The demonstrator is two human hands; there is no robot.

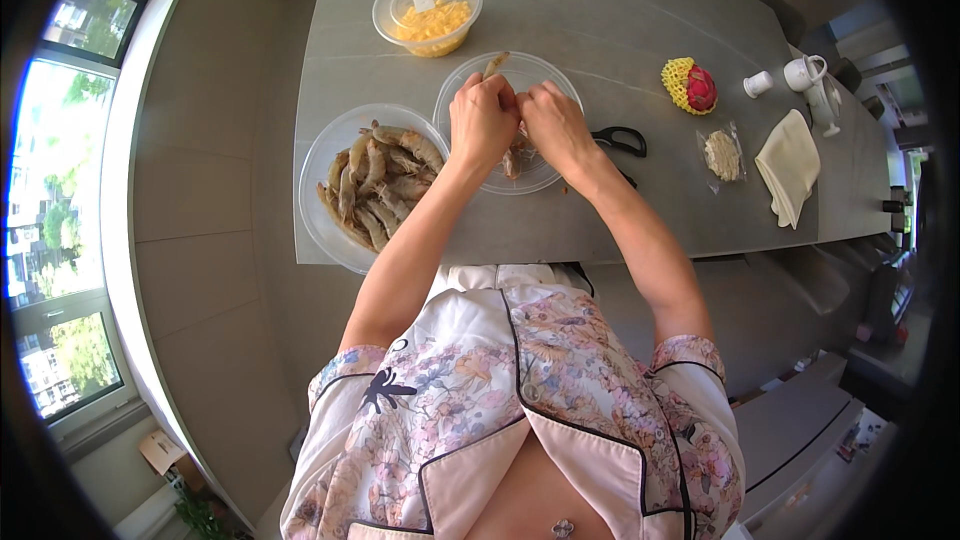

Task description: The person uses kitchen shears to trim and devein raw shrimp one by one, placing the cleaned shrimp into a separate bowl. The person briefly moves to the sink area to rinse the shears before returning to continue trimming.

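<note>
My left hand (484, 116) grips a raw shrimp (496, 64), whose end sticks up above the fingers. The fingertips of my right hand (551, 124) are pinched together against the left ones; what they pinch is hidden. Both hands are over a round clear plastic container (561, 75), where shrimp pieces (513, 162) lie below the fingers. At the left, a larger round plastic container (315, 157) holds many whole raw shrimp (375, 163), partly behind my left forearm. Black-handled scissors (628, 141) rest to the right, their blades mostly hidden by my right hand and forearm.
A lidded plastic bowl of yellow food (429, 22) stands at the back left. To the right are a dragon fruit in yellow foam netting (690, 87), a small bag with pale contents (722, 155), a folded cream cloth (789, 167), a white shaker-like container (758, 84) and a white appliance (817, 90).
</note>
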